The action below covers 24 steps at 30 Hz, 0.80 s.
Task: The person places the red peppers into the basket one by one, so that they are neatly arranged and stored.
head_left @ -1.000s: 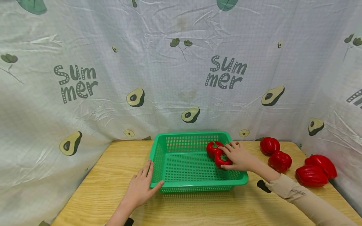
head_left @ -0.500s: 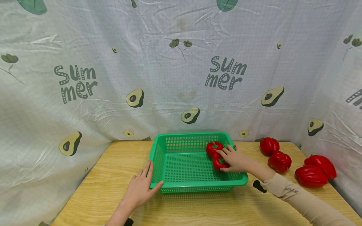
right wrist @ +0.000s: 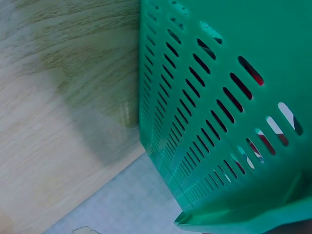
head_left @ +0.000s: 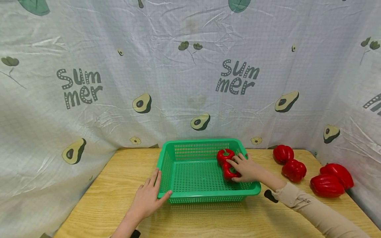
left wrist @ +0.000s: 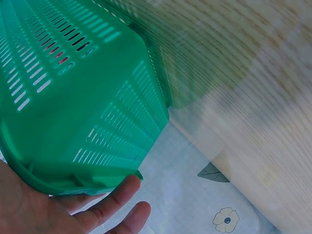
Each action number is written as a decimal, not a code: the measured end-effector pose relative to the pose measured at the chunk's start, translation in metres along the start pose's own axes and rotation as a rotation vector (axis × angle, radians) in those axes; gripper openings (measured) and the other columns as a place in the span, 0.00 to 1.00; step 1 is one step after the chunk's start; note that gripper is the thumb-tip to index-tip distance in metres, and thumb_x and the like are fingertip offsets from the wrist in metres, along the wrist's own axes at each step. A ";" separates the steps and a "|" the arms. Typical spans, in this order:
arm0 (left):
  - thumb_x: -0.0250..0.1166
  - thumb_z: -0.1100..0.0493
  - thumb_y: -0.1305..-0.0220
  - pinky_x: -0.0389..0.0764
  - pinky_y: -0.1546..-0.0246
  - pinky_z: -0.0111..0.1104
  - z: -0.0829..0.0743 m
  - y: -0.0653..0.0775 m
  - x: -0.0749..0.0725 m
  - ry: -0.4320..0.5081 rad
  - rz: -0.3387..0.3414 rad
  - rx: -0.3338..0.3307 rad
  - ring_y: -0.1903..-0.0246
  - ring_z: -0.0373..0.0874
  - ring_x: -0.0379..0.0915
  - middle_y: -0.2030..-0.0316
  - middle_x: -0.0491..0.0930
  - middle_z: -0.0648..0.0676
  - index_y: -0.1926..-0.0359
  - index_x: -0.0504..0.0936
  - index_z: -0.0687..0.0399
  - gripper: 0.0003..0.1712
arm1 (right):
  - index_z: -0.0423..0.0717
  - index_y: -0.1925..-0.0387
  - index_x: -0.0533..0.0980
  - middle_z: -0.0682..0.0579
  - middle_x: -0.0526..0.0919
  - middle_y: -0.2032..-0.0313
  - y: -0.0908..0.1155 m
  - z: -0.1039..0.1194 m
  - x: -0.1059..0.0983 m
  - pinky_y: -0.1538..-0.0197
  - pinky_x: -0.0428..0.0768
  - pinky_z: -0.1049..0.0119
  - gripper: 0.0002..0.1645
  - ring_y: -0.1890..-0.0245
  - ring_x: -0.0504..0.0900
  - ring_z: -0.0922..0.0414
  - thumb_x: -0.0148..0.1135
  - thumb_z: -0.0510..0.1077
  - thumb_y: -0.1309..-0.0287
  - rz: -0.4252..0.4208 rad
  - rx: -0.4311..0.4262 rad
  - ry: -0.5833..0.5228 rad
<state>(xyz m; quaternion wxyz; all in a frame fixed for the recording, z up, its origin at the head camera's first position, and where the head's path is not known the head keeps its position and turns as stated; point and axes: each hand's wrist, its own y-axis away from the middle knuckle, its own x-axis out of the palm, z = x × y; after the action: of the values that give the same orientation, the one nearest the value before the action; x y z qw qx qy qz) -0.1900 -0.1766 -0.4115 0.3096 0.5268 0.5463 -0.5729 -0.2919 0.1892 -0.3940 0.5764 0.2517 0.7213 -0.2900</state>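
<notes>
A green plastic basket (head_left: 205, 194) with slotted walls stands on the wooden table. Over its right rim reaches my right hand (head_left: 248, 169), fingers and thumb curled about a red bell pepper (head_left: 227, 174) low in the basket. A second red bell pepper (head_left: 223, 156), stem up, sits right behind that one. My left hand (head_left: 146, 199) rests at the basket's front left corner, fingers along the left rim and thumb on the front rim. In the left wrist view, its extended fingers (left wrist: 119, 197) lie against the rim. The basket wall (right wrist: 273, 29) hides my right hand in the right wrist view.
On the table's right side lie two red bell peppers (head_left: 294, 170) near the back and two more peppers (head_left: 327, 185) closer to the right edge. A white curtain (head_left: 166, 79) printed with avocados hangs behind the table (head_left: 119, 185) and along its sides.
My right hand has moved the bell pepper it holds slightly left and toward me inside the basket. The left hand and the other peppers have stayed in place.
</notes>
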 end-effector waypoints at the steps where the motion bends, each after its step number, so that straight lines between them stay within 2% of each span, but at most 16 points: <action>1: 0.53 0.37 0.43 0.73 0.65 0.47 0.000 0.000 0.000 -0.001 0.000 0.000 0.47 0.55 0.67 0.34 0.54 0.60 0.35 0.57 0.63 0.45 | 0.42 0.40 0.65 0.44 0.70 0.52 0.000 0.000 0.000 0.54 0.62 0.37 0.42 0.55 0.62 0.48 0.62 0.59 0.53 0.003 0.004 -0.002; 7: 0.53 0.36 0.43 0.73 0.66 0.47 0.001 -0.001 0.000 -0.007 -0.004 -0.002 0.47 0.55 0.67 0.34 0.54 0.60 0.35 0.57 0.64 0.45 | 0.47 0.38 0.62 0.46 0.72 0.52 0.000 -0.001 0.000 0.51 0.60 0.34 0.41 0.56 0.63 0.49 0.60 0.60 0.52 0.030 0.024 -0.015; 12: 0.53 0.36 0.43 0.73 0.64 0.48 0.001 0.000 0.001 -0.006 0.002 0.000 0.46 0.56 0.66 0.34 0.54 0.60 0.35 0.57 0.64 0.45 | 0.54 0.37 0.62 0.46 0.70 0.49 0.003 -0.001 0.001 0.49 0.58 0.33 0.39 0.52 0.64 0.47 0.57 0.62 0.50 0.037 0.046 -0.064; 15: 0.52 0.36 0.43 0.73 0.62 0.49 0.001 0.000 0.002 -0.001 0.011 -0.004 0.46 0.56 0.66 0.33 0.53 0.60 0.35 0.56 0.63 0.45 | 0.55 0.37 0.62 0.44 0.69 0.47 0.007 -0.002 0.000 0.50 0.58 0.32 0.39 0.49 0.64 0.44 0.56 0.63 0.49 -0.006 0.067 -0.098; 19: 0.52 0.36 0.43 0.73 0.62 0.49 0.001 0.001 0.002 0.000 0.016 -0.008 0.46 0.56 0.66 0.33 0.53 0.60 0.34 0.56 0.63 0.46 | 0.54 0.38 0.63 0.43 0.69 0.45 0.017 -0.007 -0.001 0.50 0.59 0.34 0.36 0.45 0.65 0.40 0.56 0.61 0.48 -0.116 0.086 -0.131; 24: 0.52 0.35 0.43 0.73 0.62 0.49 0.000 0.001 0.000 0.001 0.019 -0.011 0.46 0.56 0.66 0.33 0.53 0.60 0.34 0.55 0.63 0.46 | 0.52 0.41 0.66 0.43 0.70 0.45 0.036 -0.013 -0.005 0.51 0.58 0.38 0.33 0.47 0.65 0.43 0.58 0.56 0.48 -0.237 0.119 -0.157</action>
<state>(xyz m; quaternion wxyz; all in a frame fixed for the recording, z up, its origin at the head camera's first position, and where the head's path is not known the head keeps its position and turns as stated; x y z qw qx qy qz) -0.1891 -0.1766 -0.4120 0.3175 0.5304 0.5446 -0.5668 -0.2753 0.2236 -0.3913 0.5767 0.1749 0.6802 -0.4173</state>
